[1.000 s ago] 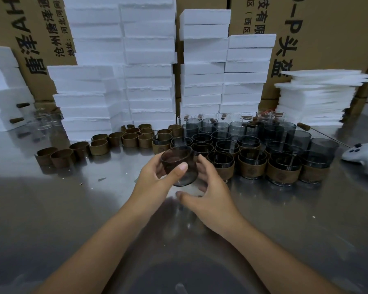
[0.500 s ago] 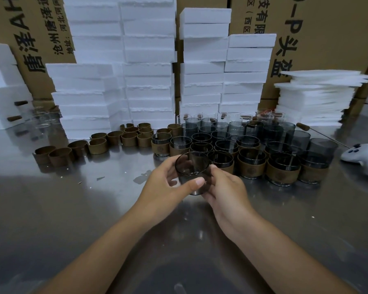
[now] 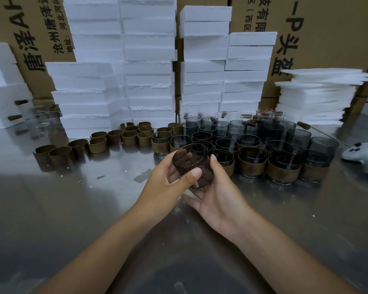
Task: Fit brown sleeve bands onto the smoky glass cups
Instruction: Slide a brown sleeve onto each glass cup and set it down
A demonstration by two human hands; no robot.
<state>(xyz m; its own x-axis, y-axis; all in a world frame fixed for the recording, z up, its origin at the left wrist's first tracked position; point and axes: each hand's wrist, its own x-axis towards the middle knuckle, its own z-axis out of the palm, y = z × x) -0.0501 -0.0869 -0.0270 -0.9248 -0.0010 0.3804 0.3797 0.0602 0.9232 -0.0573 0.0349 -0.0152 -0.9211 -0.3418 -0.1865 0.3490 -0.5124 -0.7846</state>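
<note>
Nearby, over the counter [image 3: 72, 209], both hands curl round one bare cup [image 3: 191, 160], tilted: left hand [image 3: 166, 177] thumb on its wall, right hand [image 3: 219, 194] cupping underneath. Just behind stand banded cups [image 3: 251, 164]; loose bands [image 3: 98, 144] lie left; foam stacks [image 3: 149, 71] rise beyond.

Packing workshop or warehouse bench. I stand at a steel tabletop [image 3: 51, 209]. Along its far edge rise stacks of white foam blocks [image 3: 149, 60] and, toward the far right corner, foam sheets [image 3: 314, 98], all backed by printed shipping cartons [image 3: 327, 28]. Rows of identical smoky cups [image 3: 252, 161] and loose brown bands [image 3: 98, 145] indicate batch work.
</note>
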